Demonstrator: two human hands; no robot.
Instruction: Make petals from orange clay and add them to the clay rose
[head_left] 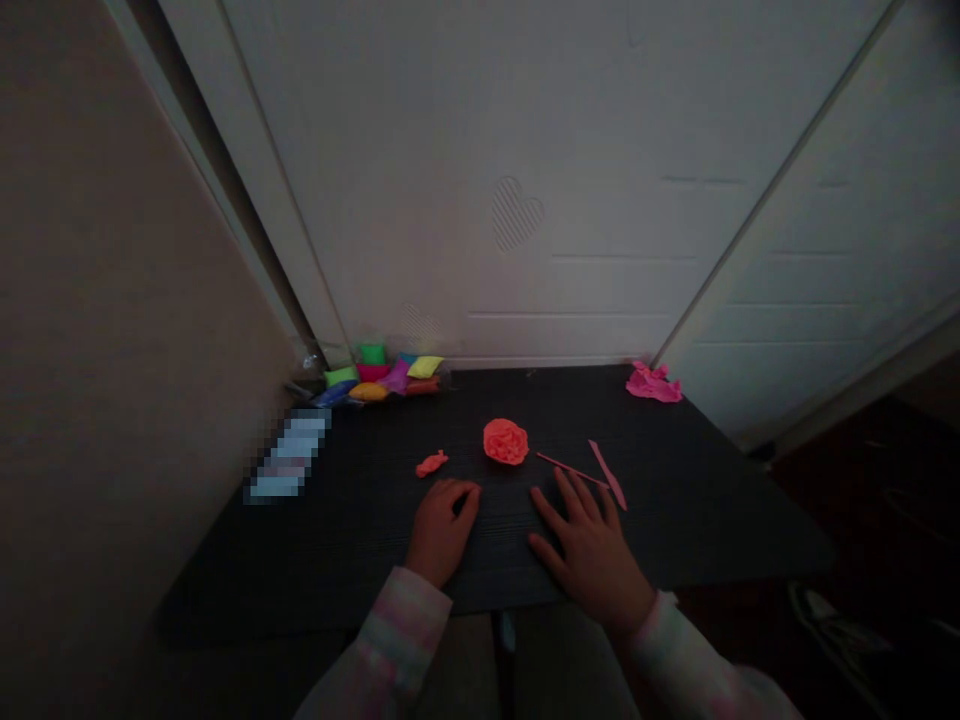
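Dim light falls on a dark table (352, 550) that stands against a white panel (390, 150) marked with a striped heart (516, 214) and short straight lines. Near the front edge, the right hand (596, 560) lies palm down with its fingers spread wide, coming out of a pale striped sleeve (686, 640). The left hand (441, 530) rests on the table to the left with its fingers curled inward and the thumb close to the index finger; whether something small is pinched there, I cannot tell. Just beyond the right fingertips is a thin pink stick (564, 466), lying at a slant; whether a finger touches it is too hard to make out. Beside the stick's right end lies a flat pink tool (608, 476), longer than it is wide. Just past the left fingers sits a small orange lump (431, 463) with an uneven, twisted shape. Between the two hands and farther back, an orange flower (505, 442) with ruffled layers sits on the table, apart from both. Farther out, a crumpled pink piece (654, 383) lies at the back right corner, and colorful packets (373, 380) are heaped at the back left. Nearer along the left side is a pale, blurred rectangle (291, 455).
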